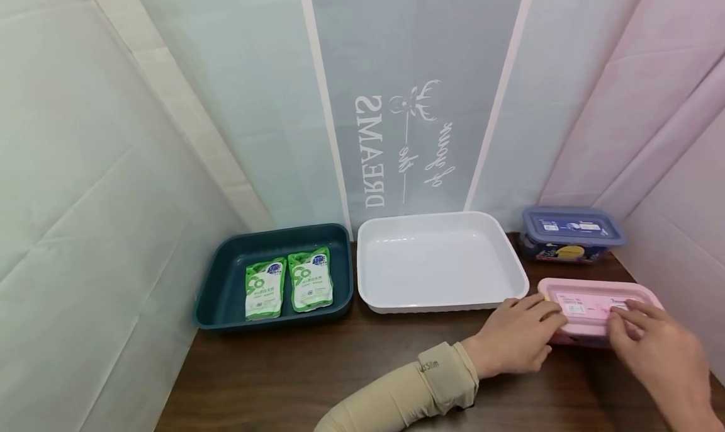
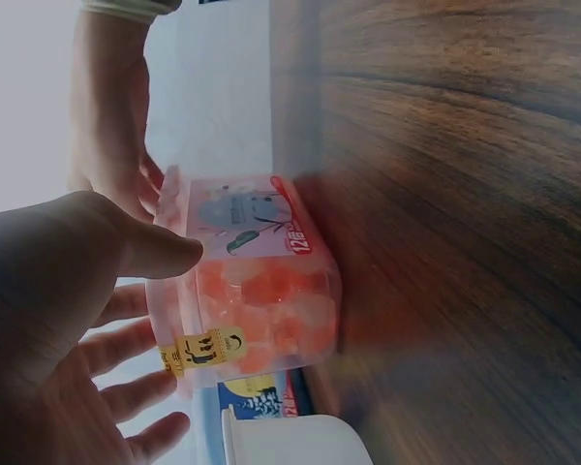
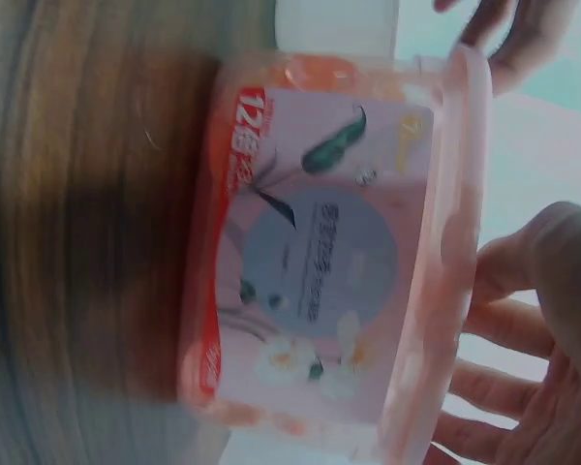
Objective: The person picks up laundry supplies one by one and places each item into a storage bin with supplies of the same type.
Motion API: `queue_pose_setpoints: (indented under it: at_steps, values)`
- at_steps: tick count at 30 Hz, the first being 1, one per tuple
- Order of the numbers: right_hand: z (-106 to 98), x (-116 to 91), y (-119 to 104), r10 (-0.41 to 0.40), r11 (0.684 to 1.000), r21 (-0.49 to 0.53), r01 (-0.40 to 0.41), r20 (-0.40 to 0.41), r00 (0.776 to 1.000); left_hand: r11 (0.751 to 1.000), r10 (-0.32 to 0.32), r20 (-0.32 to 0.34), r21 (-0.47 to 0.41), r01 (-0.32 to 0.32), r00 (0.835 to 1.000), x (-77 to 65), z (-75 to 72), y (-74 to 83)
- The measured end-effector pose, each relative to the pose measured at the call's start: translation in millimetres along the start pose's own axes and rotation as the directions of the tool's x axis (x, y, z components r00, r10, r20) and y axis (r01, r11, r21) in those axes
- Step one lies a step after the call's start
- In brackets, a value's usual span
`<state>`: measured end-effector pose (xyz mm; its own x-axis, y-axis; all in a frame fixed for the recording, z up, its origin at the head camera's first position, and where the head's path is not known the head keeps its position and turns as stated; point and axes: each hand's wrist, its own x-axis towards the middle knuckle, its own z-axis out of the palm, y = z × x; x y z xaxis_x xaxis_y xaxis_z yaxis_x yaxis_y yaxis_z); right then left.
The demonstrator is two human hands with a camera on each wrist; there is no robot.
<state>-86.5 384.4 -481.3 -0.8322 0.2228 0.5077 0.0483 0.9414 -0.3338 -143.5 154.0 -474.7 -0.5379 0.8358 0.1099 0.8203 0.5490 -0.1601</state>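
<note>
Two green pouches (image 1: 264, 290) in teal tray (image 1: 255, 243), white tray (image 1: 436, 262) beside it, left grip (image 1: 521, 334) loosely spread at left end of pink tub (image 1: 591, 300), blue tub (image 1: 572, 233) behind, pink tub on worktop (image 1: 272, 381) between both grips, right grip (image 1: 659, 347) relaxed over its right end

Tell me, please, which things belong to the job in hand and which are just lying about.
Job in hand, it seems:
Pink box
Left hand, at its lid
Right hand, at its lid

Probably just lying about, untouched:
Blue box
White tray
Green tray
Two pouches, inside it
</note>
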Motion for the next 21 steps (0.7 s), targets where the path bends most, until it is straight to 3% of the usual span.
queue_pose_setpoints:
  at_steps: [6, 12, 21]
  values:
    - [-2.4, 7.1, 12.5, 0.029, 0.999, 0.044, -0.025, -0.093, 0.995, 1.000, 0.008, 0.010, 0.002, -0.008, 1.000, -2.9, -1.4, -0.8]
    - [-7.1, 12.1, 20.2, 0.096, 0.995, -0.006, -0.096, -0.034, 0.995, 1.000, 0.020, -0.024, 0.004, -0.020, 1.000, -7.1, 0.0, -1.6]
    - [-10.5, 11.8, 21.5, 0.153, 0.986, 0.068, -0.152, -0.003, 0.988, 0.998, 0.058, -0.115, 0.020, -0.056, 0.992, -15.8, 1.1, -3.2]
